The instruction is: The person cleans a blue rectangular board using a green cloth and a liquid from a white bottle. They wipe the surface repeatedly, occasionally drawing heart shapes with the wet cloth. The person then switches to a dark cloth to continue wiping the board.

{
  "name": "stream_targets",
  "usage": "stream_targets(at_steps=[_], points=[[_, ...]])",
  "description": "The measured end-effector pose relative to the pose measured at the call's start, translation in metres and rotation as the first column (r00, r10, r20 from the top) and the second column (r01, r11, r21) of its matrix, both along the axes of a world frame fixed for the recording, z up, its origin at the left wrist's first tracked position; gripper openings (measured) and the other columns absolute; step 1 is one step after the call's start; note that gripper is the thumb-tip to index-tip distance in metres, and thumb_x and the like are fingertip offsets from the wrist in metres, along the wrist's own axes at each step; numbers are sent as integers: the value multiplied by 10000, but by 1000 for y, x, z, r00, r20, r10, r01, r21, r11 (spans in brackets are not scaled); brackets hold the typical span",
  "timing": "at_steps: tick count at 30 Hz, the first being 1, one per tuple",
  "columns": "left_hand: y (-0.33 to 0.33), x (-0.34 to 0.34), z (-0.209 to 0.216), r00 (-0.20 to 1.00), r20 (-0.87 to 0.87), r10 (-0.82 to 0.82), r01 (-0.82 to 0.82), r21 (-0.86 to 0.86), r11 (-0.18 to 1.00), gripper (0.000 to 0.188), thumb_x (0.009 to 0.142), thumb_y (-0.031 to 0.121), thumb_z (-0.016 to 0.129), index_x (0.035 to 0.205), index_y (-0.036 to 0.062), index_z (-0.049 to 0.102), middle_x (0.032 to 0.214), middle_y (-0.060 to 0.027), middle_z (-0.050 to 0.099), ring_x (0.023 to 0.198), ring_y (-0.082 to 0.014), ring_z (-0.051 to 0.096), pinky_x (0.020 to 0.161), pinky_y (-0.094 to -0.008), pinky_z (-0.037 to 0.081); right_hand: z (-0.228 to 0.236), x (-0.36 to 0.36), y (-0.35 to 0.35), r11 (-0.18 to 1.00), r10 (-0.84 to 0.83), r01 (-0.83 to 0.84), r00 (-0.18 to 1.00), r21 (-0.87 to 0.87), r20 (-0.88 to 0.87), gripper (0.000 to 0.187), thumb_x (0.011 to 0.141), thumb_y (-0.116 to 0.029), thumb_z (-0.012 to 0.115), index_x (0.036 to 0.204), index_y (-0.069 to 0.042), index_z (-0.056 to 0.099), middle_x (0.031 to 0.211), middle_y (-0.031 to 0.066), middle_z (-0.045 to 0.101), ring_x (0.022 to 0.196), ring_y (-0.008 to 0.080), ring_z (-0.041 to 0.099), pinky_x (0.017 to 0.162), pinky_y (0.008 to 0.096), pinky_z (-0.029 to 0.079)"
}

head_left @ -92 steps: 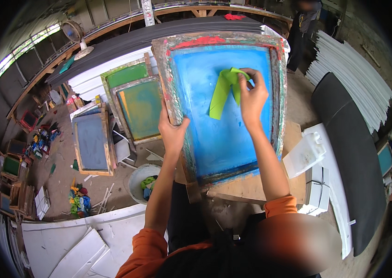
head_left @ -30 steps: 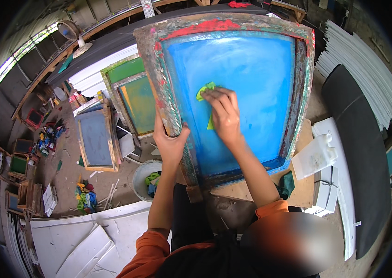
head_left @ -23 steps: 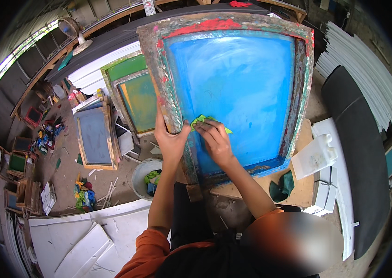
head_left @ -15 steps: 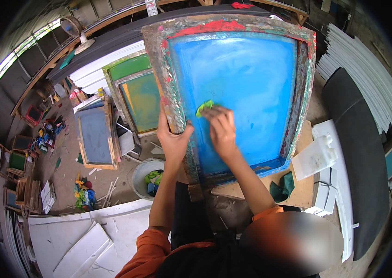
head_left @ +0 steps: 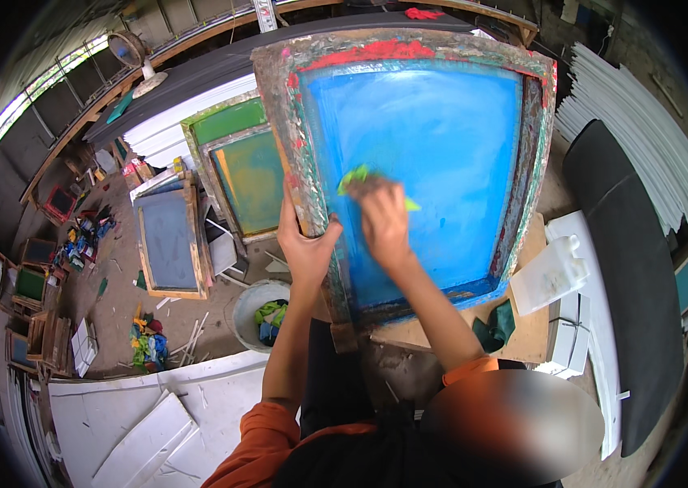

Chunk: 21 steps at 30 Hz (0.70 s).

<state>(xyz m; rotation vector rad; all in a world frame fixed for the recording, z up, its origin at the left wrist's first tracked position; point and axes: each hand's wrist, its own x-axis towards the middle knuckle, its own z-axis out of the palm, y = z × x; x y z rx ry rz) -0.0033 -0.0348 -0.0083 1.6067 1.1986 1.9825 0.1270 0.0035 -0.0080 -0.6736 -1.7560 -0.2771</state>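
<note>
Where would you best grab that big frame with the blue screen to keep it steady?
Probably by its wooden side rail, from the outer edge. The left hand already clamps the left rail of the screen frame that way; the rail is rigid, while the blue mesh is thin, and the right hand presses a green rag on it.

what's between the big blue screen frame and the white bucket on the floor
In the head view, the left hand and its forearm lie between them, gripping the left edge of the blue screen frame above the white bucket; around the arm, only bare floor.

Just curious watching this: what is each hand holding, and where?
The left hand grips the printing screen by its left frame edge. The right hand presses a green cloth bunched under its fingers.
</note>
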Motion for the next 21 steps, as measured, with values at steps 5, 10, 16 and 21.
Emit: stream_targets(at_steps=[5, 10, 16, 21], points=[[1, 5, 5, 1000, 4, 17, -18, 61, 998, 749, 654, -51, 624, 1349, -52, 343, 1052, -106, 579, 856, -140, 553, 760, -269, 469, -46, 10, -27, 994, 110, -107, 982, -26, 152, 365, 656, 21, 564, 1014, -6, 628, 1028, 104, 592, 970, 277, 555, 846, 363, 490], [3, 4, 5, 1000, 21, 4, -4, 3, 1000, 695, 677, -54, 616, 1328, -56, 373, 1015, -100, 586, 844, -137, 551, 748, -272, 470, 6, 42, 19, 996, -44, 34, 990, 80, 136, 355, 649, 79, 577, 986, -19, 625, 969, 100, 603, 944, 274, 555, 826, 369, 465], [1, 3, 5, 1000, 8, 19, -19, 20, 1000, 655, 691, -31, 622, 1304, -64, 394, 972, -79, 576, 806, -132, 543, 728, -273, 466, 48, 69, 37, 964, -231, 254, 946, 76, -228, 327, 667, 158, 529, 921, -15, 641, 922, 116, 614, 917, 291, 551, 804, 358, 461], [3, 6, 4, 999, 27, 31, -32, 11, 999, 669, 689, -11, 619, 1313, -65, 381, 970, -75, 568, 807, -128, 525, 731, -258, 452, -21, 48, 5, 996, -20, 12, 996, 93, 92, 367, 644, 87, 551, 991, -3, 625, 968, 99, 601, 979, 274, 561, 862, 373, 477]])
